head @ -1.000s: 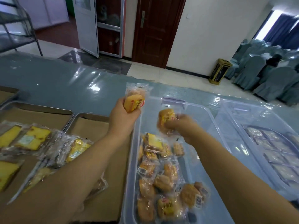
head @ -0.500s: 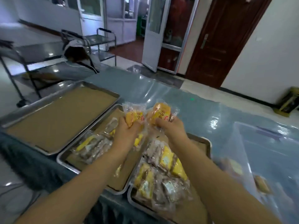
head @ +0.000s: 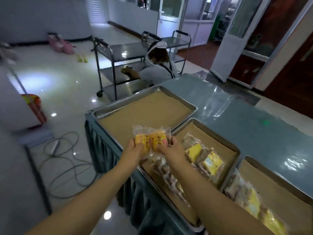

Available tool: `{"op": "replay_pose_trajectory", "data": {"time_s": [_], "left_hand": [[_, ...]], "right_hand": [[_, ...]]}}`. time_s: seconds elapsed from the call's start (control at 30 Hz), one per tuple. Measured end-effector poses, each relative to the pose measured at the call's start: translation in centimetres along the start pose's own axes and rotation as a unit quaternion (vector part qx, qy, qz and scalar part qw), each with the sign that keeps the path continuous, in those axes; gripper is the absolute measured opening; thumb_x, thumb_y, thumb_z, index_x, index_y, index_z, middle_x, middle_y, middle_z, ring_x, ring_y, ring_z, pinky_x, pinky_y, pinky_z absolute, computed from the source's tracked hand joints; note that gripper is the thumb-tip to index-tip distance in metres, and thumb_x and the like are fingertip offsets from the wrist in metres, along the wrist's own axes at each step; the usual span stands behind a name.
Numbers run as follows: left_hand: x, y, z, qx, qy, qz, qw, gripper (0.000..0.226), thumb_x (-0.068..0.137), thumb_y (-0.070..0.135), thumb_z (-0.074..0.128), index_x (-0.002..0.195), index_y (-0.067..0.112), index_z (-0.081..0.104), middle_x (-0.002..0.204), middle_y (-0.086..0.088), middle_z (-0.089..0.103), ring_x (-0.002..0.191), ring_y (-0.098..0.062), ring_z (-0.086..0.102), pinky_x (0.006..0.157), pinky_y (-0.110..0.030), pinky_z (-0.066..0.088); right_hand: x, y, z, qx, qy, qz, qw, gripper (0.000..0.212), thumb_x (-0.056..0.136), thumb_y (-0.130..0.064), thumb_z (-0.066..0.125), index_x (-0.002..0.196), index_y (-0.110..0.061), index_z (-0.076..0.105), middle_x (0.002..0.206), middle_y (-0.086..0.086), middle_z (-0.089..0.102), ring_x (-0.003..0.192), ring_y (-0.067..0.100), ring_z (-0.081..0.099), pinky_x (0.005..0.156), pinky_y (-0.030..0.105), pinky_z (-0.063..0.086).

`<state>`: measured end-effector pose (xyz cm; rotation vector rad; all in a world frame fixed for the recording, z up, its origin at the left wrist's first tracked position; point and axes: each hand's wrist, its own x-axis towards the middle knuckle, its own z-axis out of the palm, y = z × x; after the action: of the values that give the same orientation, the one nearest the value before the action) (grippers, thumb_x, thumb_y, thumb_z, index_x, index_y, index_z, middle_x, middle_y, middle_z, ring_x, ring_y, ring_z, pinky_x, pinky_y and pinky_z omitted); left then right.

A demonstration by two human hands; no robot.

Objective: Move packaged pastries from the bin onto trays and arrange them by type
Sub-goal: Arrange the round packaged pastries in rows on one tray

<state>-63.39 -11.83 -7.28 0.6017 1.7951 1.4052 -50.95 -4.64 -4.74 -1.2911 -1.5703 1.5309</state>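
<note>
**Two wrapped pastries held side by side at the tray corner**

Two hands meet over the seam between two trays. The left hand (head: 133, 150) has its fingers (head: 138, 146) curled round the left packet (head: 141, 139), a yellow pastry in clear wrap. The right hand (head: 169, 150) clamps its own fingers on the lower end of the right packet (head: 159, 138). The packets touch each other, labels up, and their crimped wrapper ends fan out beyond the fingertips.

Ahead of the fingers and to their left lies the far tray (head: 144, 96), lined with brown paper. Just right of the right hand's fingers, the middle tray (head: 211, 131) holds wrapped pastries (head: 210, 162), some yellow and some brown. Further right again, a third tray (head: 274, 170) carries more. All three trays sit on the blue-covered surface (head: 245, 122).

Whether the held packets rest on a tray or hang just above it I cannot tell. Well beyond the fingers, a person (head: 157, 68) crouches by a steel trolley (head: 118, 53).
</note>
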Motion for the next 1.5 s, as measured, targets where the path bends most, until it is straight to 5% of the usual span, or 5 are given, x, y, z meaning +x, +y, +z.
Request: {"op": "replay_pose_trajectory", "data": {"time_s": [0.47, 0.77, 0.97, 1.17, 1.5], "left_hand": [[15.0, -1.4, -4.5, 0.227, 0.044, -0.019, 0.973, 0.022, 0.09, 0.031, 0.056, 0.11, 0.022, 0.057, 0.099, -0.001, 0.064, 0.087, -0.017, 0.06, 0.08, -0.035, 0.05], [21.9, -3.6, -4.1, 0.321, 0.044, -0.04, 0.945, 0.033, 0.09, 0.036, 0.057, 0.12, 0.025, 0.047, 0.094, 0.013, 0.058, 0.071, 0.001, 0.051, 0.057, -0.02, 0.037], [24.3, -4.4, -4.6, 0.383, 0.011, 0.016, 0.923, 0.064, 0.081, 0.029, 0.068, 0.135, 0.03, 0.035, 0.131, 0.0, 0.045, 0.121, -0.02, 0.046, 0.092, -0.041, 0.048], [26.1, -5.0, -6.0, 0.51, -0.055, 0.093, 0.853, 0.06, 0.086, 0.04, 0.058, 0.139, 0.039, 0.03, 0.15, 0.002, 0.026, 0.136, -0.023, 0.022, 0.108, -0.047, 0.029], [26.6, -1.2, -7.6, 0.426, -0.125, 0.181, 0.878, 0.052, 0.086, 0.031, 0.062, 0.134, 0.028, 0.045, 0.136, 0.0, 0.045, 0.122, -0.02, 0.04, 0.1, -0.041, 0.039]], "right_hand": [[14.5, 2.4, 6.4, -0.068, -0.057, 0.066, 0.994, 0.029, 0.082, -0.005, 0.061, 0.109, -0.012, 0.055, 0.092, 0.004, 0.063, 0.08, 0.017, 0.062, 0.066, 0.027, 0.051], [20.7, 4.9, 8.3, -0.232, -0.104, 0.016, 0.967, 0.067, 0.088, -0.01, 0.058, 0.144, -0.016, 0.022, 0.141, 0.011, 0.034, 0.125, 0.028, 0.045, 0.103, 0.042, 0.042], [21.8, 6.2, 9.6, -0.479, -0.11, -0.076, 0.868, 0.095, 0.089, -0.034, 0.057, 0.147, -0.019, -0.016, 0.157, 0.011, -0.001, 0.143, 0.031, 0.012, 0.115, 0.043, 0.022], [22.0, 6.8, 10.4, -0.541, -0.116, -0.027, 0.832, 0.083, 0.094, -0.05, 0.039, 0.149, -0.011, -0.01, 0.158, 0.011, 0.003, 0.144, 0.025, 0.007, 0.117, 0.04, 0.009], [18.3, 3.2, 11.1, -0.512, 0.021, -0.048, 0.857, 0.061, 0.087, -0.029, 0.056, 0.141, -0.012, 0.033, 0.139, 0.008, 0.041, 0.123, 0.025, 0.042, 0.101, 0.033, 0.035]]}}
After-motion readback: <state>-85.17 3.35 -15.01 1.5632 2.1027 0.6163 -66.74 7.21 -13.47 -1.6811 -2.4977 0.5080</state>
